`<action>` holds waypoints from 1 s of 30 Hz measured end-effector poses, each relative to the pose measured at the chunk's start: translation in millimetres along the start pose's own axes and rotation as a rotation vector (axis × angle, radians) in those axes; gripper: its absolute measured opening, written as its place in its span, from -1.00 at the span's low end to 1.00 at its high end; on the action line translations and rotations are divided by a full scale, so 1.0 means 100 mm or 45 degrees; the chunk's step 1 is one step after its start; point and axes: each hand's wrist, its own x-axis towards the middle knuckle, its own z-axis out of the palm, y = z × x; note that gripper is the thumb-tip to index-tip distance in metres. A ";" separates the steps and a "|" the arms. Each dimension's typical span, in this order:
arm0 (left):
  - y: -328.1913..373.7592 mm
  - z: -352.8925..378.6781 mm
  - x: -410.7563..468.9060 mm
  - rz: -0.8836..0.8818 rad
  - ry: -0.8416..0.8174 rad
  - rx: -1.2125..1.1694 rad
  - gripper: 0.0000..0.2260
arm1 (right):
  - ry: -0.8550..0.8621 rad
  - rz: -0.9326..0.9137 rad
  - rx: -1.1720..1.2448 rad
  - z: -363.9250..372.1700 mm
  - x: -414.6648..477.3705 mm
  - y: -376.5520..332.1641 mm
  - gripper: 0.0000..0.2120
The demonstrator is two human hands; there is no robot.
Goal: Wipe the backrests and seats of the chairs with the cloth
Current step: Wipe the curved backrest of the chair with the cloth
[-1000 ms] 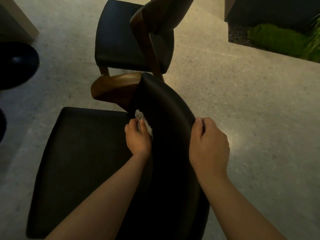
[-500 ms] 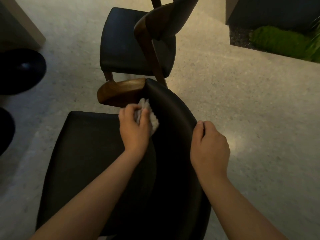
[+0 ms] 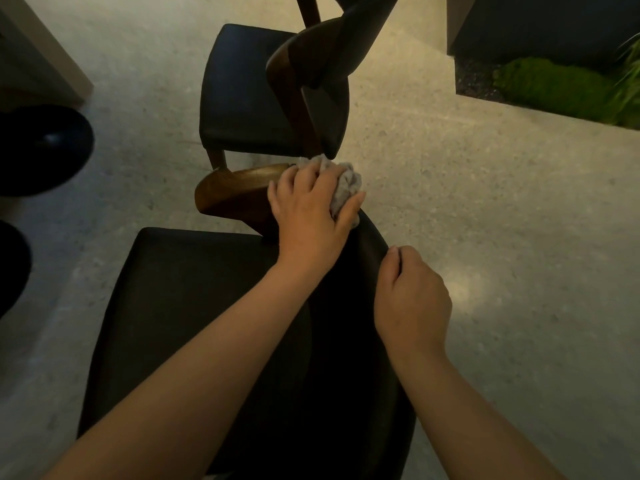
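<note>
Cloth (image 3: pixel 346 188), bunched in the left hand's (image 3: pixel 311 209) grip, presses the top end of the near chair's backrest (image 3: pixel 349 306); the right hand (image 3: pixel 412 292) curls over its rim. The seat (image 3: pixel 194 289) and the far chair (image 3: pixel 249 98) likely remain.

- A pale speckled floor (image 3: pixel 485 202) fills most of the frame, with a brighter patch of light at right of centre.
- A glossy round black base (image 3: pixel 41 147) sits on the floor at the left edge.
- A second dark rounded shape (image 3: pixel 12 265) lies below it, cut off by the frame.
- A bed of green moss (image 3: pixel 554 88) lies in the upper right, on dark gravel.
- A dark panel (image 3: pixel 536 22) stands behind the moss.
- A pale wall corner (image 3: pixel 38 53) is in the upper left.
</note>
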 end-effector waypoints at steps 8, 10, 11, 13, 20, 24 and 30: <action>-0.13 0.06 0.19 -0.014 0.157 0.121 -0.74 | 0.002 -0.013 0.044 -0.02 0.00 0.00 -0.66; -0.20 0.07 0.17 -0.122 0.186 0.065 -0.75 | 0.000 -0.021 0.050 -0.02 0.00 0.01 -0.67; -0.23 0.07 0.15 -0.165 0.186 0.047 -0.74 | 0.000 -0.025 0.050 -0.02 0.00 0.01 -0.67; -0.27 0.05 0.12 -0.222 0.192 0.013 -0.73 | -0.004 -0.021 0.048 -0.01 0.00 0.00 -0.67; -0.47 -0.04 -0.18 -0.523 0.183 -0.112 -0.86 | 0.003 -0.031 0.067 -0.02 -0.01 0.02 -0.68; -0.65 -0.14 -0.33 -0.734 0.123 -0.224 -0.79 | 0.006 -0.035 0.063 -0.02 -0.01 0.02 -0.68; -0.31 -0.08 -0.12 -0.563 0.153 -0.386 -0.63 | 0.008 -0.032 0.055 -0.02 -0.02 0.01 -0.68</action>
